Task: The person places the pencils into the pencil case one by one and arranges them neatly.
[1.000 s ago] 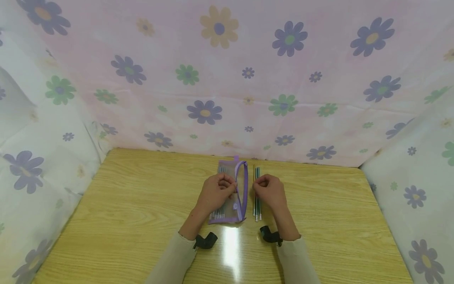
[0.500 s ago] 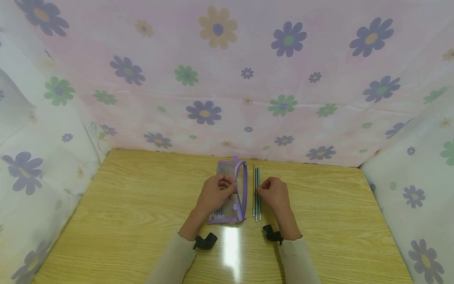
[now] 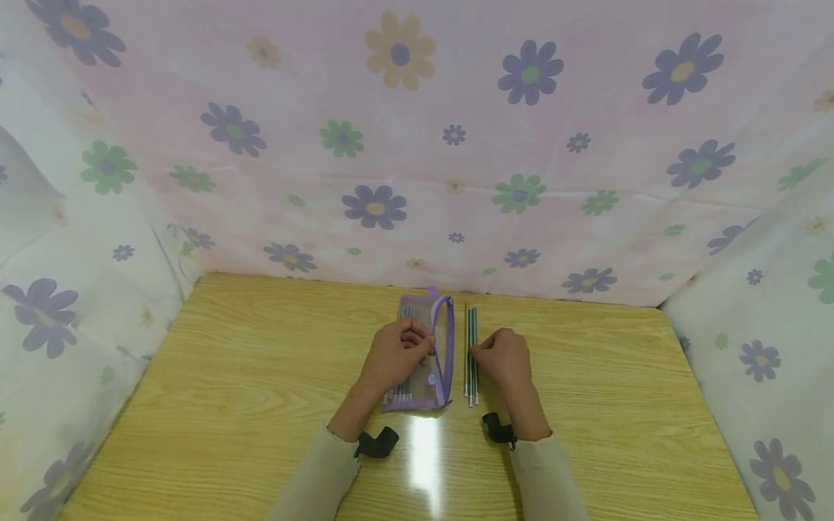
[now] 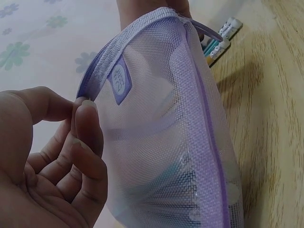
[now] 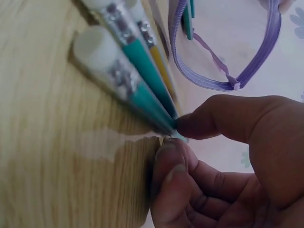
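Observation:
My left hand [image 3: 399, 352] pinches the zip edge of a purple mesh pencil case [image 4: 147, 133] between thumb and forefinger. The case lies on the table with its zip open, and several pencils show through the mesh. To its right, two green pencils [image 5: 147, 71] and a yellow pencil [image 5: 163, 66] lie side by side, white eraser ends toward me. My right hand [image 3: 503, 354] has thumb and fingertips around the outermost green pencil [image 5: 147, 102], the one farthest from the case. Those fingertips hide part of its shaft.
The wood-grain table [image 3: 260, 362] stretches to both sides. A flowered cloth [image 3: 417, 239] hangs behind the table's back edge, with more flowered cloth at left and right. A black wrist camera [image 3: 379, 442] sits at my left cuff, another black wrist camera [image 3: 498, 429] at my right.
My right hand has shifted slightly right, from over the pencils to the outermost green one, uncovering the yellow pencil. The left hand and the case have stayed put.

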### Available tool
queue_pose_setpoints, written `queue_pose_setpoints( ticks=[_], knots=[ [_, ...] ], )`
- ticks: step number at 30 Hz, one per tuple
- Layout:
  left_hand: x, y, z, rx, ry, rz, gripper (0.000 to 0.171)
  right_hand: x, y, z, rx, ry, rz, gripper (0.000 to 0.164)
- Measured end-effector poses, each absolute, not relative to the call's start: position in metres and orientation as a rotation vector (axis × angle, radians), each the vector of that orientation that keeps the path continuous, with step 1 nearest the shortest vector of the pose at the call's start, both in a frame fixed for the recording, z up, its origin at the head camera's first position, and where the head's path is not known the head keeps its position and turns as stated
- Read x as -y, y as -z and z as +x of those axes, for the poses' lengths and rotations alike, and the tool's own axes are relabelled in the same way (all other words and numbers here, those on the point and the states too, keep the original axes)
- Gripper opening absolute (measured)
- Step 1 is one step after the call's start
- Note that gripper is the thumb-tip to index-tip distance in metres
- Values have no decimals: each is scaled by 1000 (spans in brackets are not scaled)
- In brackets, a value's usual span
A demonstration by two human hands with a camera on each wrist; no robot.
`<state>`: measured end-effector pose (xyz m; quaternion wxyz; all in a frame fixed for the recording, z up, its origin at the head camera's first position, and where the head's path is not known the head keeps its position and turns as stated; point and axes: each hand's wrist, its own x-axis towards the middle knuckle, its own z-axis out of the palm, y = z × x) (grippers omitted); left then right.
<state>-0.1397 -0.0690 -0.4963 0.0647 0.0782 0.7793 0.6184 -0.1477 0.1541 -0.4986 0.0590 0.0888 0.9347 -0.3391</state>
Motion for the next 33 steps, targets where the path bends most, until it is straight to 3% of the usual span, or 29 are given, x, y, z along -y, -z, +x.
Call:
queue_pose_setpoints(
  ticks=[8,26,33],
  knots=[
    [70,495,-140,-2341,-1877,242,4,-148,496,-146,-2875,892,313,46],
    [71,496,-140,-2336,-1896,246,3,-153,494,-145,-2839,959,268,48],
    [71,495,-139,-2333,-1894,240,4,-156,492,-145,-2845,1000,257,41]
  ],
)
